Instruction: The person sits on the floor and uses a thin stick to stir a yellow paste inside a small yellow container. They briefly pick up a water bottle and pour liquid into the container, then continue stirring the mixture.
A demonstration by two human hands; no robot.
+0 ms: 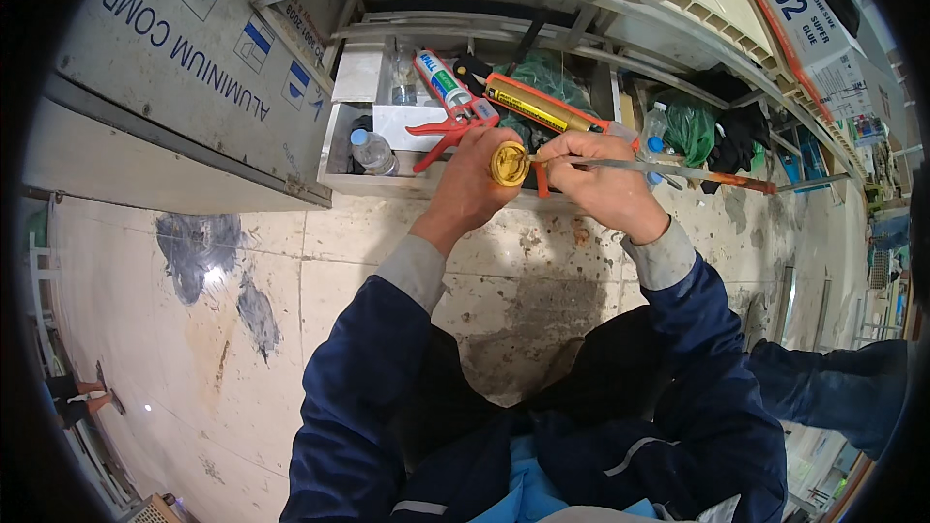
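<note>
Closest in, the person's dark blue sleeves (368, 397) rise from the lower edge over a stained pale tiled floor (242, 329), which lies open and bare to the left. The left hand (470, 179) is curled shut around a round yellow cap-like piece (510, 164), its face turned up toward the head camera. The right hand (605, 179) is closed on a long thin metal blade with an orange handle (678, 172), whose tip meets the yellow piece; the handle end reaches out to the right. Just past the hands runs the edge of a low shelf (387, 184). In its open compartment lie a clear plastic bottle with a blue cap (372, 151), a red caulking gun carrying a sealant tube (448, 102), an orange sealant cartridge (538, 107) and green netting (542, 73). Farther right sit a green bag (690, 128) and dark cloth (746, 126). A grey composite panel (184, 68) leans far left.
</note>
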